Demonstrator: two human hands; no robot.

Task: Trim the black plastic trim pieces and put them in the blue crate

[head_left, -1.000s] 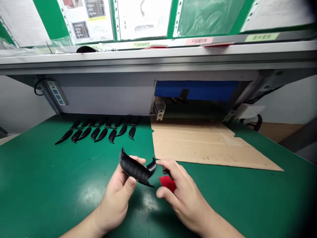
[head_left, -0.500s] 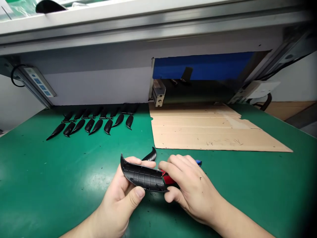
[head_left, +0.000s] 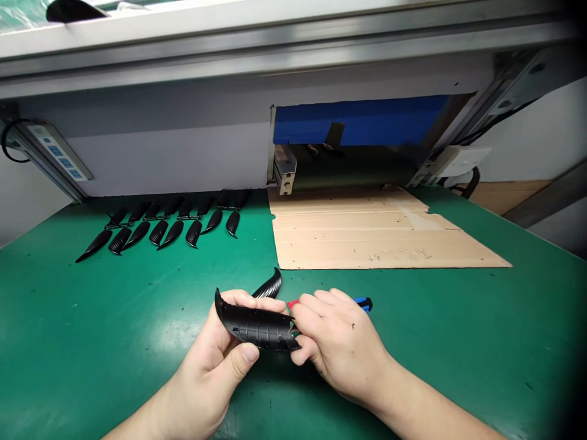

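My left hand grips a black curved plastic shell, thumb below and fingers behind. The shell's hollow, ribbed inner face is turned towards me, and its pointed hooked end is at the left. At the shell's right end, my right hand is closed around a small red tool. Most of that tool is hidden by the fingers, so I cannot tell its kind. Past the knuckles shows a blue and black end; whether it belongs to the same tool is unclear. Behind my left fingers is another black grooved piece.
Several black wing-shaped pieces lie in a row at the back left of the green table. A cardboard sheet lies at the back right, below an opening with a metal bracket. A power strip hangs at the left.
The shell has tipped slightly, showing less of its inside. My right hand has turned and closed further over the red tool, covering more of it. The view has shifted a little.
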